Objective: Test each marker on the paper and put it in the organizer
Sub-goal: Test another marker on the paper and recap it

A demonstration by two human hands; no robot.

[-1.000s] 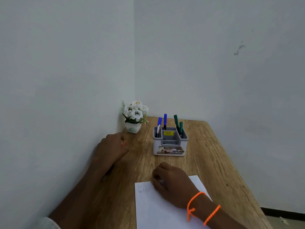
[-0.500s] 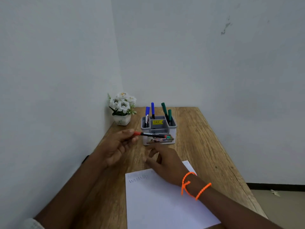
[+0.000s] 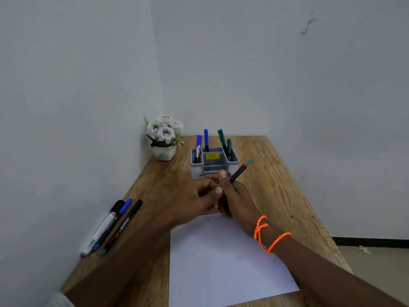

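Observation:
My right hand point(image 3: 234, 196), with orange cords at the wrist, grips a black marker point(image 3: 238, 172) whose red-and-teal end points up and to the right. My left hand point(image 3: 192, 196) meets it from the left and its thumb and fingertips pinch the marker's lower end. Both hands hover just in front of the grey organizer point(image 3: 234, 161), which holds two blue markers point(image 3: 205, 138) on its left and two green markers point(image 3: 222, 138) on its right. The white paper point(image 3: 221, 262) lies below the hands, with faint scribbles point(image 3: 212, 218) near its top edge.
Three more markers point(image 3: 110, 224) lie side by side along the wooden table's point(image 3: 276, 185) left edge by the wall. A small pot of white flowers point(image 3: 164, 138) stands in the back left corner. Walls close off the left and back sides.
My left hand lifted the marker from the left side and brought it to the middle. My right hand rose off the paper and took hold of it. Three markers by the wall are now uncovered.

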